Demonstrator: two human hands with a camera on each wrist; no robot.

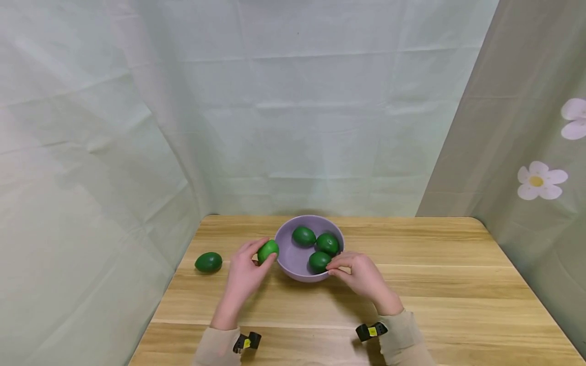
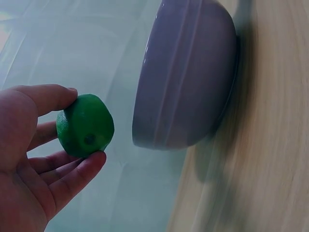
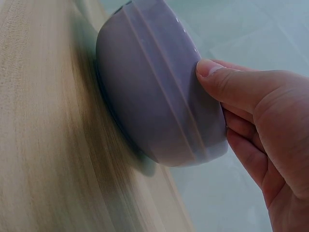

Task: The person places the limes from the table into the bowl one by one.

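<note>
My left hand holds a bright green lime between thumb and fingers, just left of the purple bowl. In the left wrist view, the same lime is raised off the table, apart from the bowl wall. At the bowl's right front, my right hand pinches the rim. The right wrist view has the thumb on the outside of the bowl, the other fingers partly hidden behind the rim. Inside the bowl lie three darker green limes, one at the back, one right, one in front.
Another dark green lime lies on the wooden table, left of my left hand. Pale cloth hangs behind the table and along its left side. A curtain with flowers hangs at the right.
</note>
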